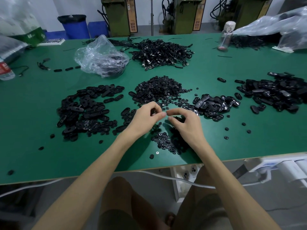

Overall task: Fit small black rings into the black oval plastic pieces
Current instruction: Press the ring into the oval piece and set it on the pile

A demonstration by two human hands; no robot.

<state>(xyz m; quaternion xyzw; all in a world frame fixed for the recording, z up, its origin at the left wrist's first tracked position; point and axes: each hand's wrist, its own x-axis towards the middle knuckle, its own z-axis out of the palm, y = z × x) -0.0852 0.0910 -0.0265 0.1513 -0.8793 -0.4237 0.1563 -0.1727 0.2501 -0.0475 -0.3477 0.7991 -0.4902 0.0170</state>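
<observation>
Forearms of mine reach over the green table (49,155). Left hand (146,118) pinches 1 small black ring (153,113); right hand (186,125) curls round 1 black oval piece (178,119), above scattered rings (164,141).

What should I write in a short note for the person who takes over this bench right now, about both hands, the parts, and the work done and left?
Left hand: fingers curled, pinches a small black part.
Right hand: fingers curled round a black piece; ring or oval, cannot tell.
Rings: big ring heap at centre of the green table, small ring heap below the hands.
Ovals: left oval pile, middle oval pile, far right oval pile.
Done: cannot tell which pile is finished.
Left: many loose rings and ovals to fit.
</observation>
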